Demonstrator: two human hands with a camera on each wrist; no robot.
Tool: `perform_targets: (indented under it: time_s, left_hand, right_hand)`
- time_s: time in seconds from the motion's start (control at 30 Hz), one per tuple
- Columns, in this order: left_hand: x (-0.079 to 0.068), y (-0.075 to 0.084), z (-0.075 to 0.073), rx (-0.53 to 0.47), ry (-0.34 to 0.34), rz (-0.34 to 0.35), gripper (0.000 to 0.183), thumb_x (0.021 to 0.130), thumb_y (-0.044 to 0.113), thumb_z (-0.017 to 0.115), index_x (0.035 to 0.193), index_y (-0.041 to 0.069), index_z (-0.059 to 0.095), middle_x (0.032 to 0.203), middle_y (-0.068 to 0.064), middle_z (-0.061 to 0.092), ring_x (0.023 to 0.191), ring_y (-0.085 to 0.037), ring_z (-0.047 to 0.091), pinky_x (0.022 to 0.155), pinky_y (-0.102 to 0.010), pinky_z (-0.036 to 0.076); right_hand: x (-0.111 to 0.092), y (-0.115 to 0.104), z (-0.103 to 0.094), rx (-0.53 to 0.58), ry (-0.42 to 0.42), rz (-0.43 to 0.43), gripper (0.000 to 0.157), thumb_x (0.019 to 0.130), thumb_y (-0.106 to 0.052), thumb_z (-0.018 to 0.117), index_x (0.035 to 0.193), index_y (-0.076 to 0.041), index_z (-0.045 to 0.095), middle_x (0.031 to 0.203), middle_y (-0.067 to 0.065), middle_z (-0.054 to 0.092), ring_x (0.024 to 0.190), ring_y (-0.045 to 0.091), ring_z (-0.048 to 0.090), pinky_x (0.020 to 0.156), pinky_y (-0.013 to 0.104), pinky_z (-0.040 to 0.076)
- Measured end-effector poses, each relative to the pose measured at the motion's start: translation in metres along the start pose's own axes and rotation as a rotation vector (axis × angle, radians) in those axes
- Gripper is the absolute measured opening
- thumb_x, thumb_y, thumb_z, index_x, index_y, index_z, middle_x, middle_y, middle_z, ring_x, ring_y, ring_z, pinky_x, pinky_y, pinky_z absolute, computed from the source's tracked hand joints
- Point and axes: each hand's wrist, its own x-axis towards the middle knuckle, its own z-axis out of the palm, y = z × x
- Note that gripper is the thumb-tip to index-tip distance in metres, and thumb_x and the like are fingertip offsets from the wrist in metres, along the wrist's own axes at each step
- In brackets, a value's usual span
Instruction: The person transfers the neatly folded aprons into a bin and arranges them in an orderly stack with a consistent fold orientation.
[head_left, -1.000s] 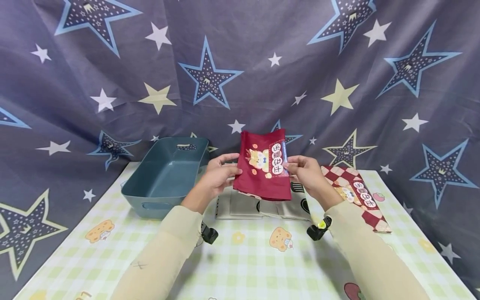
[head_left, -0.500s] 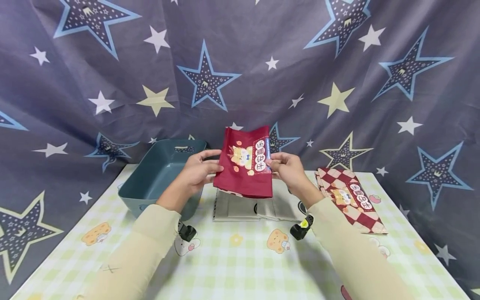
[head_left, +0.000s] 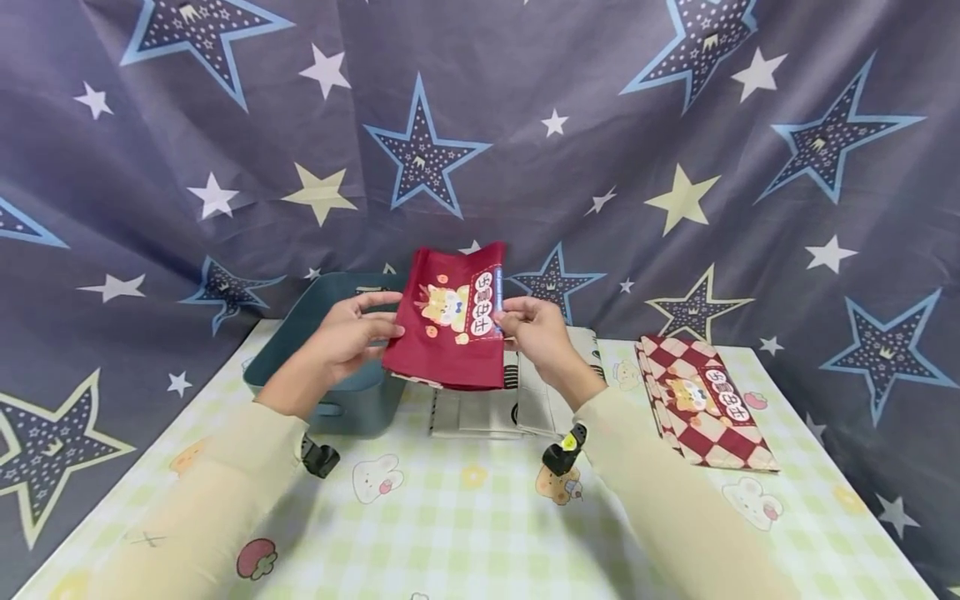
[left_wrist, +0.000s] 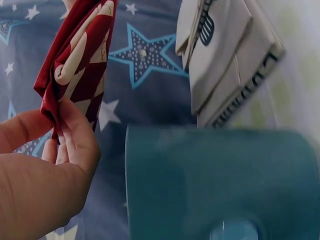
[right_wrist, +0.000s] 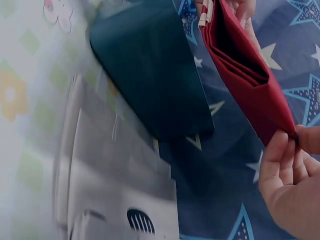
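A folded dark red cloth, printed with a cartoon animal and a white-lettered label, is held up between both hands. My left hand pinches its left edge, thumb in front and fingers behind. On the opposite edge, my right hand grips the cloth beside the label. The left wrist view shows a red-and-cream checked underside; several folded layers appear in the right wrist view. Behind and below the left hand stands a teal plastic basket, its rim partly covered by the cloth and hand.
Folded off-white cloths with black prints lie on the table behind the hands. To the right rests a folded red-and-cream checked cloth. A green checked tablecloth covers the table, and a starry dark curtain hangs behind it.
Both hands have carried the red cloth leftward, from above the off-white cloths to the basket's right side. The cloth now tilts slightly more. The checked cloth at right stays put.
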Motion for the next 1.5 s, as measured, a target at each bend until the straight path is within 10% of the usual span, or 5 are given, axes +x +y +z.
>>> perform_targets:
  time_s: [1.17,1.5]
  left_hand:
    - [-0.023,0.021,-0.103,0.02,-0.003,-0.03,0.055,0.099,0.0,0.064,0.147,0.017,0.043,0.115,0.004,0.066,0.096,-0.013,0.069,0.078,-0.033,0.061]
    - [-0.022,0.016,-0.13,0.001,-0.026,-0.04,0.052,0.098,-0.006,0.062,0.141,0.018,0.045,0.107,0.005,0.071,0.095,-0.011,0.07,0.077,-0.032,0.061]
  right_hand:
    - [0.018,0.001,0.11,0.39,-0.086,0.234,0.023,0.102,-0.01,0.061,0.119,0.005,0.063,0.095,0.009,0.067,0.076,0.015,0.064,0.066,0.024,0.054]
    - [0.018,0.008,0.128,0.487,-0.136,0.295,0.051,0.105,-0.031,0.058,0.137,0.009,0.055,0.113,0.014,0.064,0.099,0.022,0.065,0.096,0.035,0.055]
